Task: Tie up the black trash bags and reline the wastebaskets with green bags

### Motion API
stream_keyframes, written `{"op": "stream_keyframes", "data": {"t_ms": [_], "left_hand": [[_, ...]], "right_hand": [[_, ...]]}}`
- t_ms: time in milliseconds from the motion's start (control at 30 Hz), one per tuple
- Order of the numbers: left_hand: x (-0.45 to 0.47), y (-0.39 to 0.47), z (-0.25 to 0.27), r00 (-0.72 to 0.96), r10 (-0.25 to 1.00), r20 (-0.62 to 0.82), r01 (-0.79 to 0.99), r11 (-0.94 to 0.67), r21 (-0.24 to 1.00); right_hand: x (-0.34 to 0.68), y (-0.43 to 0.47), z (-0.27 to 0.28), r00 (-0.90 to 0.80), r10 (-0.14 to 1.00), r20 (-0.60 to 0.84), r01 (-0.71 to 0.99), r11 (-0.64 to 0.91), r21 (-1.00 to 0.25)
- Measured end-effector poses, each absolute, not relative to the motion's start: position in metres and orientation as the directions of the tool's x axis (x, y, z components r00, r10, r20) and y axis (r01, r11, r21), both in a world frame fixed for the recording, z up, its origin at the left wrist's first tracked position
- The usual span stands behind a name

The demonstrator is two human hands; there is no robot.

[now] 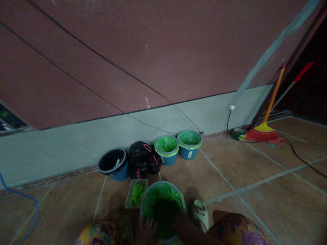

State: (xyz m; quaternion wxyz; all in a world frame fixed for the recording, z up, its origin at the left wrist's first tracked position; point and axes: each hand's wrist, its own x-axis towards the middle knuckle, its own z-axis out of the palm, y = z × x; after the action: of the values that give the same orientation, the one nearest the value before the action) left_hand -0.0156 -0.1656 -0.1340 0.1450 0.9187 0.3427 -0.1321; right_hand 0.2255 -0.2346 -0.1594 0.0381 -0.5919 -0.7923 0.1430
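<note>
A bucket (162, 182) lined with a green plastic bag stands on the floor between my knees, its inside mostly in shadow. At its near left rim, my left hand (146, 232) rests against the liner with fingers apart. My right hand (182, 226) reaches over the near right side of the same bucket; its fingers are dark and blurred. Left of the bucket lies a clear plastic tray (129, 200) holding crumpled green bags (138, 194).
Along the wall stand a black-lined bucket (120, 175), several tied black bags (139, 152) and two green-lined buckets (169, 159) (189, 153). A red broom (265, 131) leans at the right near a black cable (293, 149). A blue hose (35, 207) lies at left.
</note>
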Motion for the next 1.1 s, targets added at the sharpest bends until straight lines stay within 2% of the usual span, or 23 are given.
{"op": "stream_keyframes", "data": {"t_ms": [133, 300, 467, 600, 667, 767, 800, 867, 967, 1100], "left_hand": [[-0.020, -0.154, -0.160, 0.644, 0.625, -0.440, 0.737, -0.662, 0.138], [-0.016, -0.161, -0.151, 0.638, 0.587, -0.498, 0.727, -0.673, 0.138], [-0.011, -0.161, -0.134, 0.644, 0.569, -0.512, 0.728, -0.661, 0.182], [-0.008, -0.162, -0.129, 0.613, 0.569, -0.548, 0.760, -0.614, 0.213], [-0.005, -0.162, -0.125, 0.605, 0.603, -0.520, 0.780, -0.581, 0.233], [0.002, -0.158, -0.116, 0.604, 0.700, -0.381, 0.797, -0.541, 0.269], [0.005, -0.156, -0.114, 0.581, 0.748, -0.322, 0.813, -0.514, 0.273], [0.010, -0.147, -0.112, 0.493, 0.840, -0.228, 0.860, -0.430, 0.275], [0.016, -0.133, -0.121, 0.346, 0.919, -0.187, 0.911, -0.281, 0.301], [0.015, -0.124, -0.152, 0.243, 0.945, -0.221, 0.908, -0.141, 0.395]], "right_hand": [[0.225, -0.244, -0.185, -0.326, 0.932, -0.158, 0.929, 0.284, -0.237], [0.232, -0.236, -0.198, -0.346, 0.907, -0.240, 0.919, 0.277, -0.280], [0.234, -0.239, -0.188, -0.371, 0.879, -0.300, 0.918, 0.299, -0.260], [0.231, -0.237, -0.167, -0.323, 0.880, -0.348, 0.935, 0.239, -0.262], [0.232, -0.233, -0.153, -0.293, 0.891, -0.348, 0.930, 0.183, -0.318], [0.240, -0.220, -0.128, -0.265, 0.903, -0.339, 0.890, 0.094, -0.445], [0.244, -0.214, -0.119, -0.221, 0.919, -0.327, 0.885, 0.048, -0.463], [0.252, -0.201, -0.108, -0.016, 0.953, -0.301, 0.899, -0.118, -0.421], [0.259, -0.189, -0.110, 0.299, 0.915, -0.271, 0.869, -0.379, -0.319], [0.255, -0.192, -0.146, 0.397, 0.861, -0.318, 0.820, -0.489, -0.299]]}}
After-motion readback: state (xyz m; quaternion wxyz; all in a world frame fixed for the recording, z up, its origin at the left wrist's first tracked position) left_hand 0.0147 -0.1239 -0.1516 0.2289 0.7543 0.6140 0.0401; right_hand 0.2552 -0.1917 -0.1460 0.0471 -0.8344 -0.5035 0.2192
